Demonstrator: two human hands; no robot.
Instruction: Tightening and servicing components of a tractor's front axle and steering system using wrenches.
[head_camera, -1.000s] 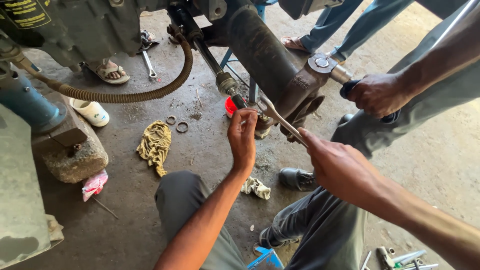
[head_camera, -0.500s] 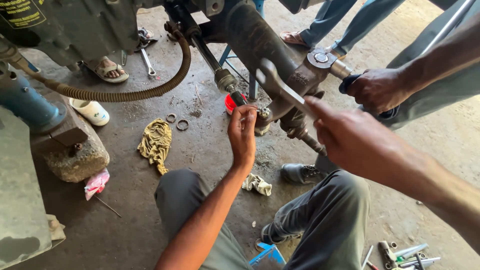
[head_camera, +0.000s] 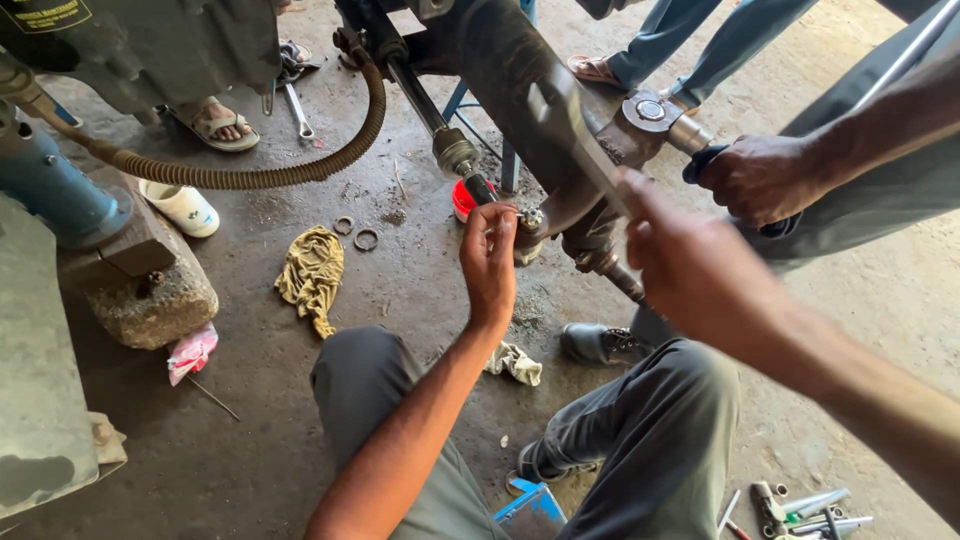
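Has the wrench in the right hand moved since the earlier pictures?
Yes. The wrench in the right hand has swung upward, from below the axle to lying across it.
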